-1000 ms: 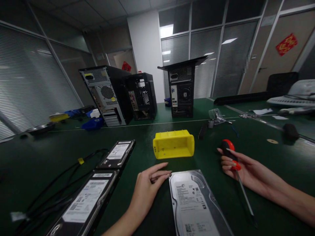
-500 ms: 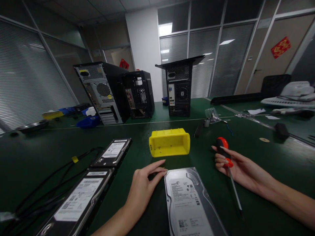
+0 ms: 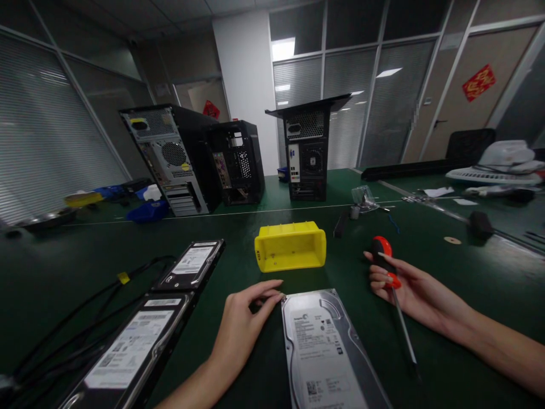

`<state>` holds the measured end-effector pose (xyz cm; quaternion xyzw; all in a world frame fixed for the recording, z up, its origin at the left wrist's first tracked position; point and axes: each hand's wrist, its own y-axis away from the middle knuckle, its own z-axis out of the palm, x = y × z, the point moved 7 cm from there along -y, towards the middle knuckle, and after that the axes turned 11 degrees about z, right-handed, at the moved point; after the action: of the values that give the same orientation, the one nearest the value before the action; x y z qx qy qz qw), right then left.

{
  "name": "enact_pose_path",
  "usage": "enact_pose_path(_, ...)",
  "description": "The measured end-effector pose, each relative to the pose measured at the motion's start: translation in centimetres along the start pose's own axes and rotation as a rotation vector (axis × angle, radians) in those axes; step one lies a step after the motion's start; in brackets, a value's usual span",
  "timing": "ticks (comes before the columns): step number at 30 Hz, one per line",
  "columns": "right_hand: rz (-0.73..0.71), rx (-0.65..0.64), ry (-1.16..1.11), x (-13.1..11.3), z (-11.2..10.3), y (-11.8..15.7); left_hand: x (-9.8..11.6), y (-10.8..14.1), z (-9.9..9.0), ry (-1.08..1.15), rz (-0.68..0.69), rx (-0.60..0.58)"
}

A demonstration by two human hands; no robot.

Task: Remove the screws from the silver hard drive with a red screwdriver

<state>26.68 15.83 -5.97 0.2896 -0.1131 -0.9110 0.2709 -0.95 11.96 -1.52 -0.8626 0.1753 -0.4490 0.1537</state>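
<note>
A silver hard drive (image 3: 326, 349) lies label up on the green table, its near end cut off by the bottom of the view. At its far left corner is my left hand (image 3: 247, 315), thumb and fingertips brought together in a pinch. Whatever they hold is too small to make out. My right hand (image 3: 402, 284), to the right of the drive, grips a red and black screwdriver (image 3: 385, 261) by the handle. The screwdriver's shaft slants down toward the table, and its tip is hard to see. Just beyond the drive, a yellow bin (image 3: 290, 228) rests with its open side facing me.
Two more hard drives (image 3: 134, 341) lie at left beside black cables (image 3: 80, 318). Computer cases (image 3: 187, 159) stand behind, another case (image 3: 309, 153) at centre back. A black bar (image 3: 340, 225) and a clear plastic bag (image 3: 364, 197) sit right of the bin.
The view has shifted slightly, so everything sits a little further left. My left hand keeps its pinch at the drive's corner, and the screwdriver stays in my right hand.
</note>
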Motion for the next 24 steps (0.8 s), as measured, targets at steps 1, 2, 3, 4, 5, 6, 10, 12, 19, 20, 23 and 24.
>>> enact_pose_path(1, 0.001, 0.003, 0.000, 0.00, -0.09, 0.05, -0.03, 0.03, -0.01, -0.002, -0.002, 0.000)
enact_pose_path(2, 0.002, 0.005, 0.000, 0.02, -0.18, 0.09, -0.06, 0.05, -0.01, -0.003, -0.002, 0.001)
enact_pose_path(3, 0.003, 0.005, 0.001, 0.03, -0.25, 0.11, -0.08, 0.05, 0.00, -0.003, -0.001, -0.001)
enact_pose_path(4, 0.003, 0.002, 0.002, 0.04, -0.28, 0.11, -0.09, 0.05, 0.03, -0.003, 0.000, -0.005)
enact_pose_path(5, 0.003, -0.001, 0.003, 0.05, -0.29, 0.11, -0.08, 0.06, 0.04, -0.003, 0.002, -0.009)
enact_pose_path(6, 0.003, -0.004, 0.006, 0.04, -0.27, 0.09, -0.03, 0.06, 0.04, -0.004, 0.005, -0.012)
enact_pose_path(10, 0.000, -0.014, 0.017, -0.03, -0.09, 0.09, 0.35, 0.11, 0.01, -0.004, 0.020, -0.022)
enact_pose_path(12, 0.000, -0.013, 0.019, -0.07, 0.00, 0.17, 0.50, 0.14, 0.04, -0.006, 0.025, -0.027)
enact_pose_path(19, 0.002, -0.007, 0.012, -0.03, 0.25, 0.34, 0.23, 0.00, 0.16, -0.033, 0.037, -0.022)
enact_pose_path(20, 0.002, -0.007, 0.008, -0.01, 0.25, 0.34, 0.19, -0.04, 0.17, -0.032, 0.037, -0.022)
enact_pose_path(23, -0.002, -0.006, -0.006, 0.00, 0.16, 0.35, 0.20, -0.07, 0.18, -0.032, 0.032, -0.025)
enact_pose_path(24, 0.001, -0.005, -0.011, 0.03, 0.11, 0.36, 0.22, -0.05, 0.19, -0.032, 0.029, -0.029)
